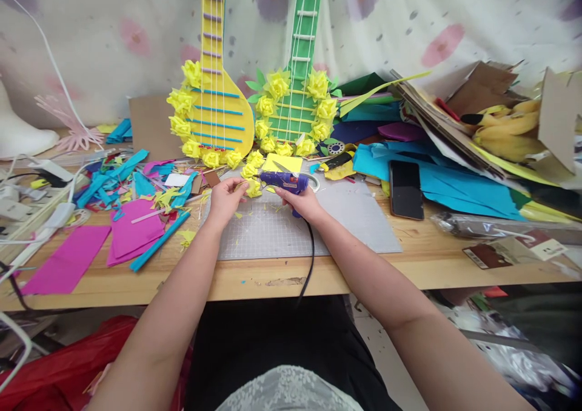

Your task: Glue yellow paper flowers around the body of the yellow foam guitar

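My right hand [304, 202] grips a blue hot glue gun [285, 182], its nozzle pointing left. Pinched in my left hand [224, 200] is a small yellow paper piece, mostly hidden by the fingers, close to the nozzle. Around the nozzle several yellow paper flowers [253, 188] lie on the grey cutting mat [254, 235]. Behind the glue gun are a yellow paper square [282, 163] and scissors [313, 183], partly covered. A yellow paper guitar [236, 117] and a green one [297, 105] lean at the back, both edged with yellow flowers.
Blue and magenta paper scraps [136, 232] cover the left side, near power strips and cables [54, 220]. A black phone [406, 190] rests on blue sheets [454, 183] at right, before piled cardboard [488, 90]. The glue gun's cord [311, 253] hangs over the table's front edge.
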### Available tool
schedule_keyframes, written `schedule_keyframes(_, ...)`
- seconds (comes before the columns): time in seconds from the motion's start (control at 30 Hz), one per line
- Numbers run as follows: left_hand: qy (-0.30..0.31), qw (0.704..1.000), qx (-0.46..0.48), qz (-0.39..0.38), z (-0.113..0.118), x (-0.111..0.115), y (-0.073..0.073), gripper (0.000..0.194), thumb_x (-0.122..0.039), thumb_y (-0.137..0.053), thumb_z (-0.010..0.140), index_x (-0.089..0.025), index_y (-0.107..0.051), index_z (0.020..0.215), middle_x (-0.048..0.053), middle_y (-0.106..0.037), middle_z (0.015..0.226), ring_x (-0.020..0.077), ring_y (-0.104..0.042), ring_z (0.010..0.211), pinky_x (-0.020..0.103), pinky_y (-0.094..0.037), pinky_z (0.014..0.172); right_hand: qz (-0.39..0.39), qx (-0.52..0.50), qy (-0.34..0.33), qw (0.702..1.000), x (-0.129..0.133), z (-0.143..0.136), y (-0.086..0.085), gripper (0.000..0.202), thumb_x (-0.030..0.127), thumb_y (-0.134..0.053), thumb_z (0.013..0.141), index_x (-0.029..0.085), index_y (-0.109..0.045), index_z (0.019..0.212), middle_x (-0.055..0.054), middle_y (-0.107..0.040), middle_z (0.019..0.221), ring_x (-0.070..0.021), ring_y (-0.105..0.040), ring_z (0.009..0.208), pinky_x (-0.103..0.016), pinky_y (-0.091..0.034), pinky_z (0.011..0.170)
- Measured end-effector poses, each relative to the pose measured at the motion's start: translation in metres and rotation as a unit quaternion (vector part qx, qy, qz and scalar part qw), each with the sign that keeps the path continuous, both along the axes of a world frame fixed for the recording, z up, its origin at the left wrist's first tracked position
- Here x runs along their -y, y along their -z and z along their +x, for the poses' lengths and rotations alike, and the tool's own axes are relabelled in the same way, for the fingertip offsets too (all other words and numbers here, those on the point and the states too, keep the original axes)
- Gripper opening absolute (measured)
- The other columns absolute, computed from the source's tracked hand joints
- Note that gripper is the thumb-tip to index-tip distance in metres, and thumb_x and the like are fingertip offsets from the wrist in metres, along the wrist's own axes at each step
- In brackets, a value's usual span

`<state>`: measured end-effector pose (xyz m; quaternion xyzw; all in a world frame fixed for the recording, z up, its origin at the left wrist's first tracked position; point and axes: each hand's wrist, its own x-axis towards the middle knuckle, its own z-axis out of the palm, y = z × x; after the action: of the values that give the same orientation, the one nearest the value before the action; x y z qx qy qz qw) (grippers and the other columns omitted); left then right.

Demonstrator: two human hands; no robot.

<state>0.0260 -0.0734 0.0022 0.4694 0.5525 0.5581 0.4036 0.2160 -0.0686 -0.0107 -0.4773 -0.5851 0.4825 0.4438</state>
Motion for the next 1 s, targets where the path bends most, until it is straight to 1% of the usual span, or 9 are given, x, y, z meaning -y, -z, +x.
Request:
schedule_keyframes(0.17,-0.018,0.996,0.083,-0.005,-0.005,-0.001,-0.001,0.031,-0.035,-0.08,0.054,-0.015,-0.068,0.075,0.001,-0.063,0.072,0.0099,-0.055,0.06,0.022,-0.048,0.051,-0.018,-0.058,0.024,0.998,-0.006,0.007,0.004,0.043,0.057,-0.068,0.066,0.02,-0.05,0.054,0.002,-0.052,0.048,-0.0062,-0.039,0.039,-0.023,-0.033,0.038)
schedule_keyframes(0.3,-0.041,0.983,0.178,-0.001,-0.015,-0.005,-0.003,0.035,-0.031,-0.084,0.048,-0.016,-0.07,0.076,-0.001,-0.062,0.068,0.0076,-0.055,0.058,0.019,-0.047,0.051,-0.03,-0.098,0.041,0.994,-0.008,0.012,0.001,0.044,0.058,-0.068,0.064,0.019,-0.05,0.055,0.002,-0.053,0.05,-0.0058,-0.04,0.038,-0.022,-0.032,0.037)
schedule_keyframes(0.4,-0.039,0.974,0.223,0.004,-0.022,-0.008,-0.003,0.032,-0.027,-0.084,0.047,-0.017,-0.07,0.074,-0.003,-0.06,0.061,0.0069,-0.055,0.056,0.021,-0.051,0.058,-0.042,-0.109,0.047,0.992,-0.007,0.014,-0.003,0.044,0.059,-0.069,0.063,0.019,-0.051,0.056,0.002,-0.053,0.05,-0.0055,-0.041,0.038,-0.021,-0.03,0.036)
schedule_keyframes(0.57,-0.034,0.97,0.239,0.035,-0.025,-0.011,0.0,0.027,-0.024,-0.085,0.047,-0.017,-0.07,0.068,-0.003,-0.061,0.06,0.0066,-0.056,0.058,0.026,-0.054,0.07,-0.057,-0.123,0.055,0.989,-0.007,0.015,-0.005,0.044,0.059,-0.07,0.06,0.019,-0.052,0.056,0.002,-0.054,0.05,-0.0052,-0.041,0.037,-0.021,-0.028,0.035)
schedule_keyframes(0.7,-0.021,0.97,0.237,0.05,-0.025,-0.013,0.005,0.023,-0.025,-0.084,0.05,-0.015,-0.07,0.067,0.0,-0.065,0.066,0.0092,-0.061,0.065,0.03,-0.053,0.08,-0.059,-0.133,0.059,0.988,-0.008,0.016,-0.004,0.044,0.058,-0.071,0.06,0.018,-0.052,0.054,0.002,-0.053,0.05,-0.005,-0.041,0.037,-0.021,-0.028,0.035)
schedule_keyframes(0.8,-0.01,0.974,0.218,0.058,-0.024,-0.014,0.005,0.024,-0.033,-0.081,0.056,-0.015,-0.07,0.066,0.003,-0.068,0.071,0.0124,-0.063,0.071,0.034,-0.054,0.084,-0.064,-0.144,0.064,0.985,-0.009,0.016,-0.005,0.044,0.057,-0.071,0.059,0.018,-0.052,0.054,0.002,-0.053,0.05,-0.0052,-0.041,0.037,-0.021,-0.03,0.036)
schedule_keyframes(0.9,-0.001,0.988,0.143,0.062,-0.023,-0.015,-0.001,0.027,-0.038,-0.081,0.056,-0.015,-0.071,0.067,0.004,-0.069,0.076,0.0156,-0.064,0.076,0.036,-0.054,0.084,-0.069,-0.151,0.067,0.984,-0.009,0.017,-0.006,0.044,0.057,-0.072,0.058,0.019,-0.052,0.055,0.002,-0.054,0.049,-0.0055,-0.041,0.038,-0.021,-0.031,0.036)
schedule_keyframes(1.0,0.031,0.998,0.034,0.043,-0.024,-0.018,-0.015,0.032,-0.036,-0.083,0.051,-0.015,-0.073,0.074,0.004,-0.07,0.08,0.0167,-0.064,0.077,0.036,-0.054,0.083,-0.067,-0.15,0.067,0.984,-0.01,0.017,-0.006,0.044,0.058,-0.073,0.058,0.019,-0.052,0.055,0.002,-0.054,0.049,-0.0055,-0.041,0.038,-0.021,-0.031,0.036)
